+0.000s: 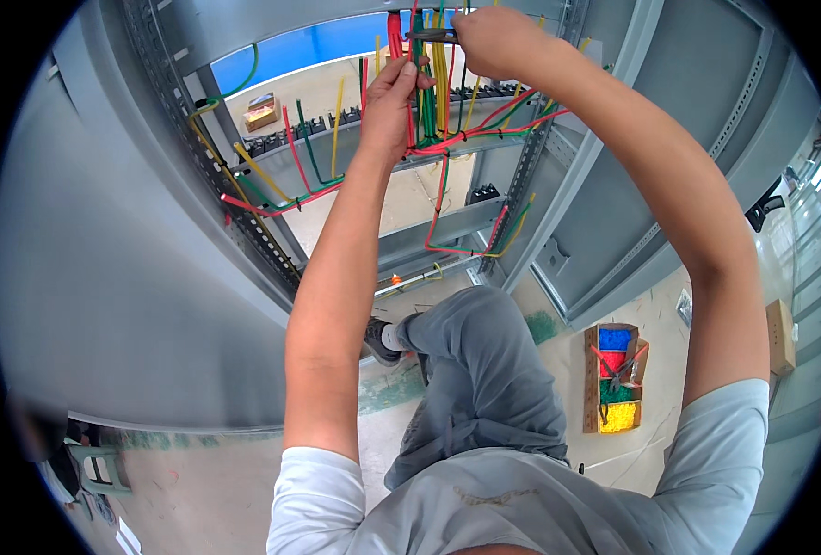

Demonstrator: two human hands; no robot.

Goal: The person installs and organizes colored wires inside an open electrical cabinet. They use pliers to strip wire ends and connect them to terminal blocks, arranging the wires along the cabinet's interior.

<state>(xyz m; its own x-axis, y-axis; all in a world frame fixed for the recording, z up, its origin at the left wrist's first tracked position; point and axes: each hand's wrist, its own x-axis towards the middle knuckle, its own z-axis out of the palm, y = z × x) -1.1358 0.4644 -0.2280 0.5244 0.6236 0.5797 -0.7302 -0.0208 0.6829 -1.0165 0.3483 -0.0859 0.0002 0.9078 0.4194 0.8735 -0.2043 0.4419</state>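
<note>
Both my arms reach up into an open grey metal cabinet. My right hand [498, 43] is closed round a dark hand tool that looks like pliers [436, 36], its jaws pointing left across a vertical bundle of wires. My left hand [395, 104] is just below the jaws, thumb and fingers pinched together at a thin red wire [411, 120]. Beside it run green wires [428, 111] and yellow wires [441, 83]. A thick red bundle [395, 32] hangs from the top rail. The wire ends at the jaws are too small to make out.
Cut wire ends, such as a yellow one [338, 125], stick up along the crossbar [484, 148]. A perforated upright [253, 217] stands on the left. On the floor at right lies a cardboard box [591, 398] with blue, red, green and yellow small parts and a hand tool.
</note>
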